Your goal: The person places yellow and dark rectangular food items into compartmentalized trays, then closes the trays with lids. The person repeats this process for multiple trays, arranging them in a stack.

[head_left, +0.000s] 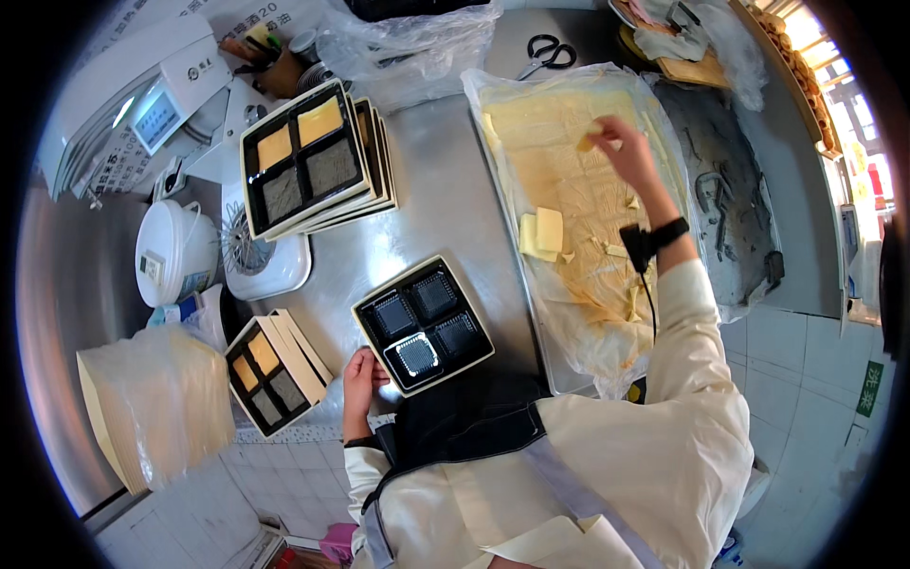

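Observation:
On the steel table in front of me lies a box (pixel 408 381) with a black tray insert of square compartments, which show bare bottoms. My left hand (pixel 362 379) grips this box by its near left side, the fingers partly hidden at the rim. Over the far part of a large film-lined tray (pixel 559 379), my right hand (pixel 621 152) pinches a small pale yellow piece (pixel 588 140), which looks like sheet cake. Flat yellow squares (pixel 541 234) lie stacked at the tray's left side. Thin yellow scraps (pixel 616 249) are scattered across the film.
Stacked boxes (pixel 313 220) at the far left hold yellow and dark grey squares on top; more filled boxes (pixel 268 373) stand nearer. Black scissors (pixel 547 57) lie behind the tray. A tray with dark scraps (pixel 725 180) is at right. A white bucket (pixel 175 248) stands left.

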Action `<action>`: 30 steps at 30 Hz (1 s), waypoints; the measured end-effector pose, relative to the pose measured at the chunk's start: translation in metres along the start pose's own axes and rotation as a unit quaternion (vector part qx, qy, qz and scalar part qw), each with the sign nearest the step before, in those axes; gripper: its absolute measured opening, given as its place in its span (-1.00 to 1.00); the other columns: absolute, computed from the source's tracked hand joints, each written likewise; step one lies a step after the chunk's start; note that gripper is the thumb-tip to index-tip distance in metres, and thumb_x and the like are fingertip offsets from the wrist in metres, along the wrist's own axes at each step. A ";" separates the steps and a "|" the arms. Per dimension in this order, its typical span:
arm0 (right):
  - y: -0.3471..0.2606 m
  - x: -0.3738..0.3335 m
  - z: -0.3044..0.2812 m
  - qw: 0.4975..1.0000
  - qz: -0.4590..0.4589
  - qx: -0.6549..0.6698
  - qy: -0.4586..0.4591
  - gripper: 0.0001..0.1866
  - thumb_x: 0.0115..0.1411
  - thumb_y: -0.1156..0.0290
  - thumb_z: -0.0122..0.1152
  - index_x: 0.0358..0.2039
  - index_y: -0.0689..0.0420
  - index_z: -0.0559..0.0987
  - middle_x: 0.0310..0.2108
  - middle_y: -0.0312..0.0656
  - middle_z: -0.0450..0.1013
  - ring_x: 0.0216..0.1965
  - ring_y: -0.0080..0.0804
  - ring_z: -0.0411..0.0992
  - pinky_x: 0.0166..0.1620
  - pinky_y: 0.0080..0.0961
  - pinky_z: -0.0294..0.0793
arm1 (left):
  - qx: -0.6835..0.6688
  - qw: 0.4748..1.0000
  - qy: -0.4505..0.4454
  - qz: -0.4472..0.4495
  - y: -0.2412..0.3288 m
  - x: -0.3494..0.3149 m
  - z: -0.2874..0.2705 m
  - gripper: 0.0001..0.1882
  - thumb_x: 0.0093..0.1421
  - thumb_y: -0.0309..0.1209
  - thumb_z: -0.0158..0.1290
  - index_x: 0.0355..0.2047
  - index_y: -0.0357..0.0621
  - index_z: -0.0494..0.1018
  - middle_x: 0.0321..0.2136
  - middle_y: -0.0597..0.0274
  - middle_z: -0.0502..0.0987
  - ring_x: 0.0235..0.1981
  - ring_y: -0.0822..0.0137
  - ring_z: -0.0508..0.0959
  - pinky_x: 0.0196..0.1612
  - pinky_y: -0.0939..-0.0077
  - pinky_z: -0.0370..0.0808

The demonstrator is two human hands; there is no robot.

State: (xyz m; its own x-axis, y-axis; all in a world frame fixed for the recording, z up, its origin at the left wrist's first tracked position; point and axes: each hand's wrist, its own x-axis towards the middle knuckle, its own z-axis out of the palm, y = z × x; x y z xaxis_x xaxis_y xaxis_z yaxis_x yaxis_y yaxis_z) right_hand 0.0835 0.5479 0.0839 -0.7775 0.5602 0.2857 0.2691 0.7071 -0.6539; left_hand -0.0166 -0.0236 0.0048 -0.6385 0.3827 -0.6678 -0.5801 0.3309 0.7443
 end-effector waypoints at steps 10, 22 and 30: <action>-0.109 -0.057 0.052 0.764 -0.474 -0.304 -0.315 -0.96 0.01 0.44 0.07 -0.51 0.00 0.41 -0.43 -0.32 0.34 -0.17 -0.38 0.34 -0.11 -0.46 0.37 | -0.022 0.999 -0.036 0.031 -0.007 0.007 -0.006 -0.79 0.36 -0.27 -0.20 -0.26 -0.06 0.39 -0.51 0.32 0.53 -0.56 0.52 0.52 -0.49 0.68 0.48; -0.076 -0.078 0.038 0.918 -0.287 -0.133 -0.240 -0.59 -0.06 0.62 0.11 -0.12 0.07 0.50 -0.14 -0.18 0.45 -0.02 -0.18 0.36 0.03 -0.30 0.34 | -0.012 0.996 -0.027 0.082 -0.017 0.006 0.000 -0.79 0.35 -0.26 -0.18 -0.26 -0.08 0.38 -0.54 0.34 0.48 -0.56 0.51 0.49 -0.46 0.68 0.45; -0.066 -0.093 0.054 0.970 -0.183 -0.026 -0.160 -0.65 0.06 0.48 0.07 -0.08 0.08 0.49 -0.07 -0.13 0.44 0.00 -0.14 0.34 0.07 -0.29 0.31 | -0.026 0.995 -0.046 0.087 -0.024 0.011 -0.005 -0.79 0.35 -0.25 -0.17 -0.27 -0.09 0.37 -0.53 0.28 0.49 -0.56 0.47 0.52 -0.50 0.63 0.49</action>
State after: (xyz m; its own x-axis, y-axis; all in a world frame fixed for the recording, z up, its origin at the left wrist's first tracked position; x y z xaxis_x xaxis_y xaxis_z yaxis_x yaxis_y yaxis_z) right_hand 0.1073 0.4258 0.0629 -0.9605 0.1108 0.2551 -0.0369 0.8584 -0.5117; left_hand -0.0126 -0.0318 -0.0208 -0.6839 0.5075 -0.5241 -0.4928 0.2084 0.8448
